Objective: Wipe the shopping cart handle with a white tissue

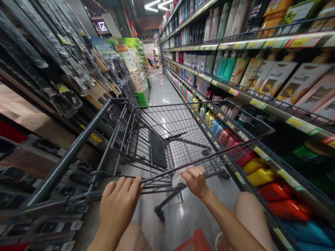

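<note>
A grey wire shopping cart stands side-on, with its handle bar at the left and its basket reaching to the right. The basket has nothing in it. My left hand is closed round the cart's near side rail, close to the handle end. Further right along the same rail is my right hand, its fingers bunched on a crumpled white cloth or tissue that is pressed against the rail. A dark plastic panel sits inside the cart.
Shelves of bottles line the right side, close to the cart. Packaged utensils hang at the left. A shiny floor aisle runs ahead past stacked packs. Something red is low between my legs.
</note>
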Action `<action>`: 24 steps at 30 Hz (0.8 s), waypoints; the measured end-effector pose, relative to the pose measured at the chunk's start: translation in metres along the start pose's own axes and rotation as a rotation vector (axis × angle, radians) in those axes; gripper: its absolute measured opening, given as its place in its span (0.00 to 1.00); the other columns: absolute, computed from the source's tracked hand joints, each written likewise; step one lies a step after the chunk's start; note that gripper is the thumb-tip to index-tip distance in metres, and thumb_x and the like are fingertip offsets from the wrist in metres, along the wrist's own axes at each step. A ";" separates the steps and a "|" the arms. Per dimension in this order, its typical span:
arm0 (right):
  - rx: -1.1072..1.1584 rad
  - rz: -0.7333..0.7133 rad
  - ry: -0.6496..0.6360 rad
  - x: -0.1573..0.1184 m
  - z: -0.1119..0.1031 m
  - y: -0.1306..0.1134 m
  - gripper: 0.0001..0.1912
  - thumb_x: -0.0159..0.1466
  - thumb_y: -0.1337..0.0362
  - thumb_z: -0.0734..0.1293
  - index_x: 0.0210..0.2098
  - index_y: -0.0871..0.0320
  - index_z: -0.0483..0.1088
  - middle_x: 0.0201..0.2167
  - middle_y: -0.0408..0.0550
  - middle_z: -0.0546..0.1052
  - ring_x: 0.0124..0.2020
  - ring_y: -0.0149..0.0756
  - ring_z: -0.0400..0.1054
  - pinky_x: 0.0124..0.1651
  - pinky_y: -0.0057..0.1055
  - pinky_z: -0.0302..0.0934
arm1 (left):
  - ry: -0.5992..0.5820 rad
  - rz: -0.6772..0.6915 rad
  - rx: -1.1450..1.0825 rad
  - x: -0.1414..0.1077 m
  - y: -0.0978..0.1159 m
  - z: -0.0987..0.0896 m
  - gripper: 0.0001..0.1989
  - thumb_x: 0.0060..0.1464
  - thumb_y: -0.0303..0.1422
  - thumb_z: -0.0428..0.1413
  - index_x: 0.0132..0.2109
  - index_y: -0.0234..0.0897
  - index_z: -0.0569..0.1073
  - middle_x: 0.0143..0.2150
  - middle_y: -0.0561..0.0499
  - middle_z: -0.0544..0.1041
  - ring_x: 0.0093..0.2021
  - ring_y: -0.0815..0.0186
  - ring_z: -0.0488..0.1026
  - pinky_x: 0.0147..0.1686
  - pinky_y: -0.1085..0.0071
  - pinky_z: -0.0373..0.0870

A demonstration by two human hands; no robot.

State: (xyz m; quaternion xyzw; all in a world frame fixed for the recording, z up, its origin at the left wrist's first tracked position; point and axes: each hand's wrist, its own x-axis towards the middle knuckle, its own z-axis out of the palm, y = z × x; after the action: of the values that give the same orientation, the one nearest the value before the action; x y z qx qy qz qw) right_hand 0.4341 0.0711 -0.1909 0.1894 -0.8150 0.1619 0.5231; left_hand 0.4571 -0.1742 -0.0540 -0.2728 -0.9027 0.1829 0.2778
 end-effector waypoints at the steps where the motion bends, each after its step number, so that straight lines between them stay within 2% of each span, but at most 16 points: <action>1: -0.008 0.026 0.004 -0.002 -0.002 0.005 0.10 0.61 0.75 0.62 0.37 0.54 0.67 0.38 0.46 0.65 0.43 0.35 0.60 0.47 0.33 0.56 | -0.001 0.000 0.002 0.000 0.000 0.000 0.09 0.60 0.34 0.50 0.42 0.36 0.73 0.27 0.52 0.74 0.31 0.64 0.67 0.33 0.66 0.54; 5: -0.042 0.230 0.044 -0.009 -0.008 0.025 0.12 0.59 0.77 0.60 0.38 0.54 0.64 0.40 0.48 0.63 0.44 0.37 0.59 0.46 0.36 0.58 | 0.014 -0.004 0.006 0.001 0.000 0.002 0.10 0.61 0.34 0.49 0.43 0.36 0.73 0.27 0.52 0.74 0.31 0.64 0.67 0.33 0.67 0.54; 7: -0.037 0.426 0.105 -0.010 -0.011 0.034 0.12 0.58 0.76 0.60 0.39 0.55 0.63 0.42 0.49 0.61 0.44 0.39 0.59 0.46 0.38 0.59 | 0.054 -0.001 0.000 0.001 0.000 0.003 0.11 0.61 0.34 0.48 0.42 0.35 0.73 0.26 0.52 0.73 0.30 0.64 0.67 0.32 0.66 0.54; 11: -0.008 0.920 0.327 -0.005 -0.010 0.049 0.15 0.54 0.75 0.57 0.40 0.56 0.60 0.42 0.50 0.59 0.46 0.40 0.58 0.52 0.44 0.57 | 0.106 0.004 -0.011 0.003 0.001 0.005 0.12 0.60 0.34 0.49 0.42 0.33 0.74 0.24 0.52 0.72 0.29 0.63 0.67 0.32 0.66 0.54; 14: 0.056 1.160 0.459 0.002 -0.005 0.053 0.15 0.54 0.72 0.57 0.42 0.56 0.58 0.40 0.49 0.60 0.43 0.39 0.59 0.53 0.44 0.56 | 0.131 -0.003 -0.017 0.003 0.003 0.005 0.12 0.59 0.34 0.50 0.43 0.31 0.74 0.25 0.51 0.73 0.29 0.63 0.67 0.32 0.66 0.54; 18: 0.159 1.279 0.515 0.010 0.000 0.041 0.14 0.56 0.69 0.58 0.43 0.57 0.60 0.41 0.50 0.62 0.44 0.40 0.61 0.53 0.43 0.57 | 0.151 -0.052 -0.019 0.004 0.007 0.006 0.13 0.58 0.37 0.51 0.42 0.31 0.74 0.25 0.50 0.74 0.29 0.62 0.68 0.33 0.65 0.55; 21: 0.173 1.296 0.494 0.016 0.001 0.021 0.15 0.58 0.67 0.58 0.45 0.58 0.61 0.44 0.53 0.62 0.48 0.41 0.60 0.55 0.44 0.56 | 0.135 -0.120 -0.028 0.004 0.014 0.008 0.15 0.57 0.41 0.51 0.39 0.33 0.74 0.27 0.48 0.75 0.30 0.60 0.68 0.34 0.64 0.56; 24: 0.176 1.295 0.464 0.022 0.001 0.001 0.17 0.60 0.64 0.60 0.49 0.59 0.61 0.47 0.55 0.61 0.51 0.43 0.59 0.56 0.44 0.55 | 0.079 -0.222 -0.021 0.001 0.025 0.014 0.20 0.55 0.47 0.51 0.42 0.33 0.73 0.30 0.46 0.74 0.33 0.57 0.68 0.37 0.62 0.57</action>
State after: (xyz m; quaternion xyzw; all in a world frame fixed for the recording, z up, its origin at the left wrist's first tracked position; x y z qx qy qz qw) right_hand 0.4247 0.0689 -0.1710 -0.3329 -0.6148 0.5435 0.4646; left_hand 0.4575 -0.1560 -0.0765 -0.1810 -0.9177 0.1308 0.3286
